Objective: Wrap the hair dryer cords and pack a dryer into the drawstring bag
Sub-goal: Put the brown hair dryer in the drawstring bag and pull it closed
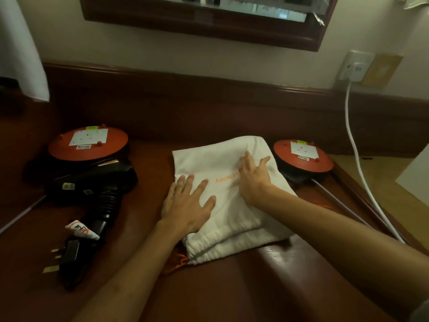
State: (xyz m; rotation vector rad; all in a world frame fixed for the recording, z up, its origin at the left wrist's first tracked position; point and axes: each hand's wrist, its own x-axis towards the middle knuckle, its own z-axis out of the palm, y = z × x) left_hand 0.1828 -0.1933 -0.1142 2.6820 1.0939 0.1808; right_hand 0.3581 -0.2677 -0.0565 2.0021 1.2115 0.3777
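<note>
A white drawstring bag (213,163) with orange lettering lies in the middle of the dark wooden desk (232,287), bulging as if something is inside. Its gathered mouth faces me, and an orange cord (175,266) trails from it. My left hand (188,203) lies flat on the bag's near left part, fingers spread. My right hand (254,177) presses flat on its right side. A black hair dryer (97,184) lies left of the bag with its cord wrapped around the handle, a white tag (81,230) and the plug (67,254) near me.
Two red round cord reels, each with a socket on top, stand at the left (88,145) and right (303,156) of the bag. A white cable (352,145) runs from a wall socket (355,68) down the right side. A framed mirror (209,22) hangs above.
</note>
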